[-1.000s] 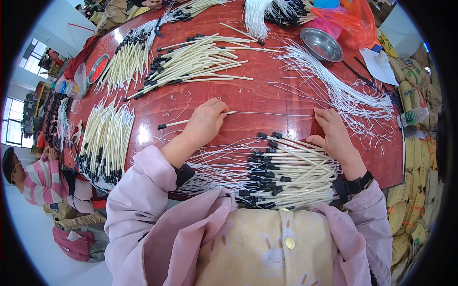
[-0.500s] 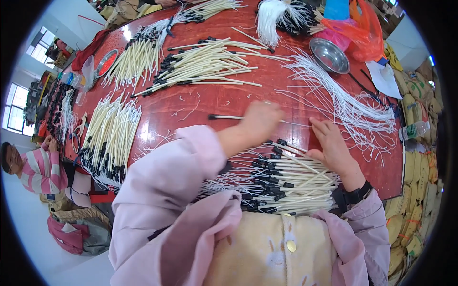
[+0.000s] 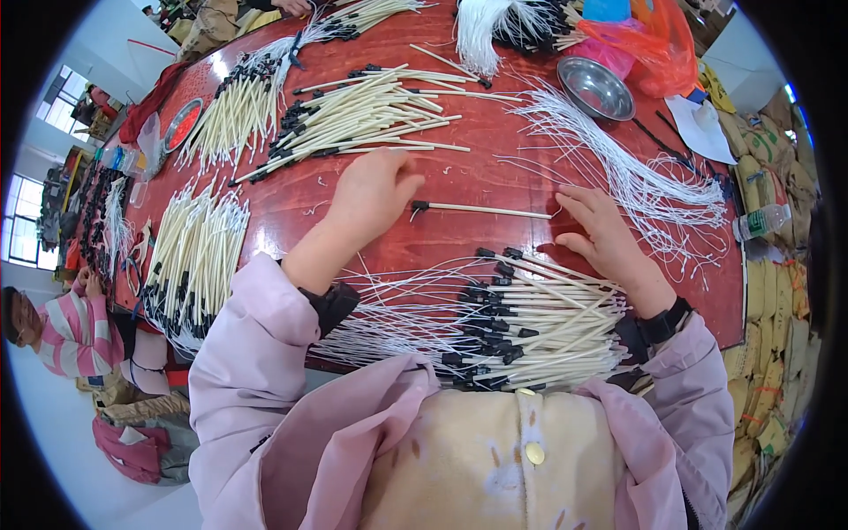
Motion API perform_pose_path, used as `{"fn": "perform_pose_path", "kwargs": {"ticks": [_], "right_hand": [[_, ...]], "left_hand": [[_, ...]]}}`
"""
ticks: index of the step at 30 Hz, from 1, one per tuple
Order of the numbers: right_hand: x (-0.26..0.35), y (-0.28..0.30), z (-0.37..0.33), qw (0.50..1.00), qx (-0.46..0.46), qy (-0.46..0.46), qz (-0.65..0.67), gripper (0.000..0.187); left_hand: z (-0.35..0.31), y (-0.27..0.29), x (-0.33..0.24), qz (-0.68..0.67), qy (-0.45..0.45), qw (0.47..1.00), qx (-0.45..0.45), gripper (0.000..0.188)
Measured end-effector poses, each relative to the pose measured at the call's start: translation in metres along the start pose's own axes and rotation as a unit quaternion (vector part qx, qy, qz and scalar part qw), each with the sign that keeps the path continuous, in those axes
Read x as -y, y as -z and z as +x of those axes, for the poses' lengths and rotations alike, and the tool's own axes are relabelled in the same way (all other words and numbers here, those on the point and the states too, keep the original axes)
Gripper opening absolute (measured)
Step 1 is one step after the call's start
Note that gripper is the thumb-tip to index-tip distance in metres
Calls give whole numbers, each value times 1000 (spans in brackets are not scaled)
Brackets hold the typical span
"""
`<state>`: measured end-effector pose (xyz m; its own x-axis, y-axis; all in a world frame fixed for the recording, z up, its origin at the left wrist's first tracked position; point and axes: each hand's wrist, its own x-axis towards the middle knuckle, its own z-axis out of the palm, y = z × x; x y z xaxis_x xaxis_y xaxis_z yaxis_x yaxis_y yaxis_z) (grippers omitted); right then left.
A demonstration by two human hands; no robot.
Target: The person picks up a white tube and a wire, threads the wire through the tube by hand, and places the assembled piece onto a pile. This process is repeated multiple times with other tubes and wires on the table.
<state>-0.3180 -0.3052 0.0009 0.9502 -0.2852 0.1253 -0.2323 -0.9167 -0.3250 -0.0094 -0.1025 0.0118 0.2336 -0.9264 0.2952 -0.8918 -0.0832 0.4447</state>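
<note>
One pale stick (image 3: 486, 209) with a black end lies crosswise on the red table between my hands. My left hand (image 3: 375, 190) hovers left of its black end. The thumb stands apart from the curled fingers, partly hidden, and nothing shows between them. My right hand (image 3: 609, 240) is at the stick's other end, fingers and thumb spread, with a thin white cord by its fingertips. Just nearer to me lies a pile of black-tipped sticks (image 3: 556, 322), their white cords (image 3: 397, 309) trailing left under my left wrist. Loose white cords (image 3: 636, 177) spread beyond my right hand.
More stick bundles lie far (image 3: 371, 115) and left (image 3: 199, 247) on the red table (image 3: 495, 185). A metal bowl (image 3: 596, 88), orange bag (image 3: 658, 49) and plastic bottle (image 3: 764, 221) are to the right. Another person (image 3: 75, 322) sits at the left. Sacks (image 3: 773, 309) are stacked right.
My left hand has moved off the stick, to the left and away from me. The stick now lies farther right, its end near my right fingertips. My right hand has hardly moved.
</note>
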Motion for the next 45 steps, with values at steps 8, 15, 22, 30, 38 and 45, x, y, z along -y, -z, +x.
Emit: {"fn": "perform_pose_path", "kwargs": {"ticks": [8,15,22,30,38,45], "right_hand": [[25,-17,42,996,13,78,-38,54],[23,-11,33,995,23,98,-20,18],[44,19,27,991,-37,128,0,11],[62,52,-55,991,-48,124,7,15],[62,60,-83,996,-6,63,58,35],[28,39,-67,999,-16,-25,-26,48]], "left_hand": [[-23,-22,9,-4,81,994,80,25],[-23,-8,-31,-218,56,967,117,23],[-51,26,-49,-266,96,957,58,26],[-203,138,81,87,245,963,-67,9],[-228,136,49,39,243,969,-3,32],[-24,42,-27,-66,23,995,65,30]]}}
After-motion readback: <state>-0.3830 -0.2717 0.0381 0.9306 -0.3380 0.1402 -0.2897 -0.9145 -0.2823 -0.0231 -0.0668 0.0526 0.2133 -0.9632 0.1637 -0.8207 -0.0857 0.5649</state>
